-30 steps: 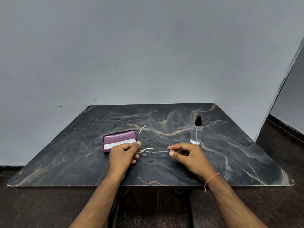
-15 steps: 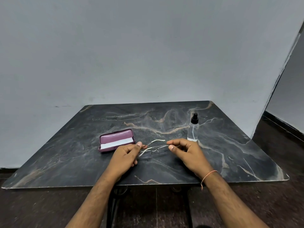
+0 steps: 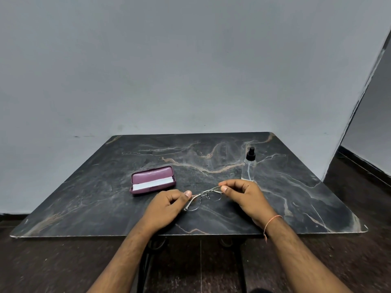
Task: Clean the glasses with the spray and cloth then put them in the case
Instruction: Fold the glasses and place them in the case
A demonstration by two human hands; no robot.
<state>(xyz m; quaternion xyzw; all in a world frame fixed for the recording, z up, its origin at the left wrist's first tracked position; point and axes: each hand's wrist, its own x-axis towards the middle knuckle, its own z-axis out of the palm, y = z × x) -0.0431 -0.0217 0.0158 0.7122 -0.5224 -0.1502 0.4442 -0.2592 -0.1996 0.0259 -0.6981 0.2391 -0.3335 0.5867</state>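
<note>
Together both hands (image 3: 208,197) pinch the glasses (image 3: 204,197).

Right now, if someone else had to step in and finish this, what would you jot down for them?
Left hand: pinches one end of the glasses.
Right hand: pinches the other end; both hold the frame just above the table.
Case: open, left of the hands, white cloth lying inside.
Spray bottle: upright behind the right hand, untouched.
Done: glasses picked up.
Left: spray the lenses, wipe with the cloth, put the glasses in the case.
</note>
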